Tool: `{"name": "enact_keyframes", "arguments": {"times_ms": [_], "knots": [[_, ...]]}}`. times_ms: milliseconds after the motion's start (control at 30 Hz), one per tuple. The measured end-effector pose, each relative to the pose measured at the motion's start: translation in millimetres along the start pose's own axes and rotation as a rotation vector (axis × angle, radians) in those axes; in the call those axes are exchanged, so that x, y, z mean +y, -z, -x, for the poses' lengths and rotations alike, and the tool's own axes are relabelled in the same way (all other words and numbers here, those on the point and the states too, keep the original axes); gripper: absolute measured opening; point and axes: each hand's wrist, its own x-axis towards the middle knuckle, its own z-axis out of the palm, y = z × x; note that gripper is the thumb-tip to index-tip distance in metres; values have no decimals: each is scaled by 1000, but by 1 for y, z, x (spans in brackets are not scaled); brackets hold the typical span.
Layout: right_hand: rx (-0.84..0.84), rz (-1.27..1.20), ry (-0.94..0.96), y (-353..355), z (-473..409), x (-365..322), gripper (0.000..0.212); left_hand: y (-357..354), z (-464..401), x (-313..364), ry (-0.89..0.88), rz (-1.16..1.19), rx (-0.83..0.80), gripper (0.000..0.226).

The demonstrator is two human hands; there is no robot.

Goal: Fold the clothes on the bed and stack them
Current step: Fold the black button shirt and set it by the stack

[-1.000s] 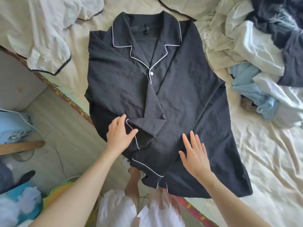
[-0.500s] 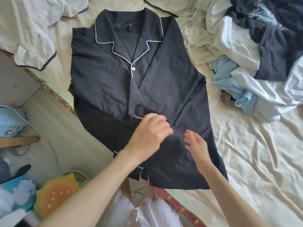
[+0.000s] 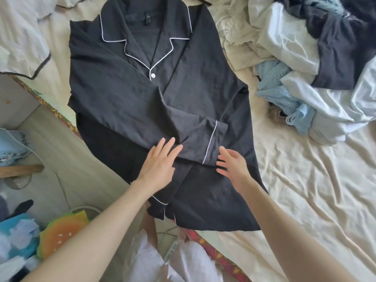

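Sleeve (image 3: 195, 137) now folded across shirt (image 3: 114, 94); left hand (image 3: 157, 165) flattened, right hand (image 3: 233, 165) spread, seemingly touching.

Both our hands open and low at the near centre, arms bare.
Our left hand (image 3: 157, 161) lies palm down with fingers straight and slightly spread, pointing far and right; its forearm runs in from the near left. Our right hand (image 3: 232, 164) sits just right of it, fingers relaxed and spread, pointing left, holding nothing; its forearm enters from the near right. The two hands are near but apart.
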Motion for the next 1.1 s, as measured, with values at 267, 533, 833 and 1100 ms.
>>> {"name": "enact_keyframes", "arguments": {"times_ms": [267, 533, 833, 1100], "knots": [[76, 98, -54, -26, -12, -13, 18, -19, -3, 7, -43, 18, -30, 56], [124, 108, -82, 0, 21, 26, 44, -24, 18, 5, -30, 304, 186, 32], [469, 800, 324, -26, 38, 32, 32, -14, 39, -83, 467, 700, 383, 33], [188, 1355, 833, -93, 32, 44, 55, 9, 6, -195, 832, 1040, 502, 51]]}}
